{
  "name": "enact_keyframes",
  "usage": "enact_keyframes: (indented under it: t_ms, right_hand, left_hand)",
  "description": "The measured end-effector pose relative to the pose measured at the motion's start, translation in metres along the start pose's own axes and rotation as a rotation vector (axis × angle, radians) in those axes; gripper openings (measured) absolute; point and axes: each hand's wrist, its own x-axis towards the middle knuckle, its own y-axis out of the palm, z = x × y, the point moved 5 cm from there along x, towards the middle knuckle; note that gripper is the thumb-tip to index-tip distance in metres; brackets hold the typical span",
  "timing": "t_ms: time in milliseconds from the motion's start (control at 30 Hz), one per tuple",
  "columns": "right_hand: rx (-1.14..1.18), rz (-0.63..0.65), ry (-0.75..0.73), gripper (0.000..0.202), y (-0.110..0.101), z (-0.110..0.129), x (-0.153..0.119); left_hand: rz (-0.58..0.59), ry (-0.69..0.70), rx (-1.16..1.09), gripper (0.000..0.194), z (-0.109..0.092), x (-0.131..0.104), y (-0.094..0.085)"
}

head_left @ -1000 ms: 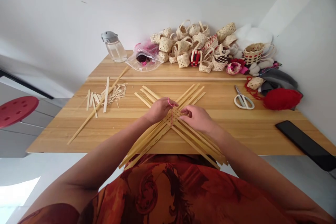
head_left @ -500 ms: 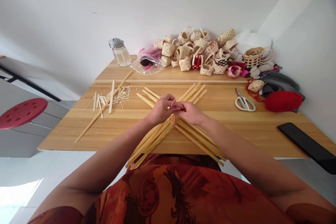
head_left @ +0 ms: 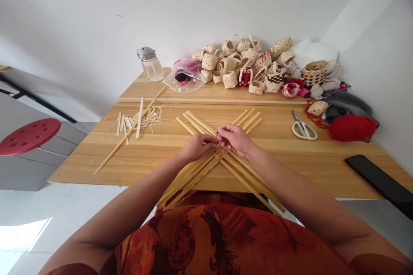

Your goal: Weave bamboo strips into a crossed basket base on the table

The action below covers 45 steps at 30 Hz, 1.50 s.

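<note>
Thin bamboo strips (head_left: 240, 167) cross in a woven X in front of me, some ends reaching over the table's front edge. Pink yarn (head_left: 221, 151) runs over the woven middle of the strips. Just above that crossing, my right hand (head_left: 235, 138) pinches the yarn between thumb and forefinger. From the left, my left hand (head_left: 199, 147) meets it with thumb and fingertips closed on the yarn, low over the strips. The fingertips of both hands nearly touch, and they hide part of the yarn.
Scissors (head_left: 303, 127), a red yarn ball (head_left: 352, 127) and a black phone (head_left: 377, 182) lie to the right. Small woven baskets (head_left: 229, 78) are heaped at the back, beside a plastic bag (head_left: 185, 79) and water bottle (head_left: 151, 66). Cut strip scraps (head_left: 151, 117) lie left.
The pink loop between my hands has been drawn down smaller. My hands have come slightly apart and lower, the right now above the left's fingertips. The view has shifted a little.
</note>
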Motion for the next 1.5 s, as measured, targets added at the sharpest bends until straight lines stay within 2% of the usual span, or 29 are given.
enact_keyframes:
  t_ms: [100,300,433,667,767,900,967,1133,1200,1267,1333,1367,1500]
  right_hand:
    - [0.047,0.075,-0.022,0.022,0.012,-0.001,0.002]
    - [0.22,0.057,0.018,0.014,0.026,-0.004,0.0]
    - [0.23,0.049,0.033,0.009,0.032,0.0,-0.006]
    - [0.18,0.045,0.0,0.011,0.04,0.004,-0.011]
    - [0.062,0.033,-0.058,0.017,0.04,0.009,-0.012]
    - [-0.287,0.001,-0.361,0.03,0.025,0.032,-0.016]
    - [-0.454,0.017,-0.458,0.04,0.015,0.039,-0.016]
    - [-0.716,0.132,-0.31,0.044,-0.007,0.02,-0.008]
    - [-0.755,0.079,-0.286,0.048,-0.014,0.015,-0.007]
    - [-0.753,-0.046,-0.289,0.049,-0.022,0.016,-0.008]
    - [-0.719,-0.147,-0.298,0.044,-0.029,0.021,-0.011]
    - [-0.701,-0.149,-0.298,0.041,-0.029,0.023,-0.012]
    - [-0.768,0.055,-0.264,0.034,-0.02,0.026,-0.016]
  left_hand:
    - [-0.06,-0.048,-0.09,0.014,0.004,0.001,0.008]
    - [-0.208,-0.168,-0.226,0.009,0.017,0.001,0.03]
    - [-0.308,-0.156,-0.364,0.015,0.012,0.0,0.037]
    - [-0.353,-0.135,-0.562,0.023,0.009,0.002,0.042]
    - [-0.346,-0.125,-0.595,0.022,0.012,0.001,0.043]
    - [-0.256,-0.105,-0.664,0.018,0.009,0.001,0.047]
    - [-0.222,-0.099,-0.736,0.021,0.007,0.001,0.047]
    - [-0.19,-0.114,-0.782,0.03,0.006,0.003,0.044]
    - [-0.175,-0.109,-0.789,0.032,0.006,0.004,0.043]
    - [-0.151,-0.112,-0.785,0.033,0.007,0.004,0.043]
    - [-0.131,-0.123,-0.759,0.032,0.007,0.004,0.044]
    - [-0.128,-0.128,-0.744,0.032,0.008,0.004,0.044]
    - [-0.153,-0.136,-0.711,0.03,0.009,0.004,0.044]
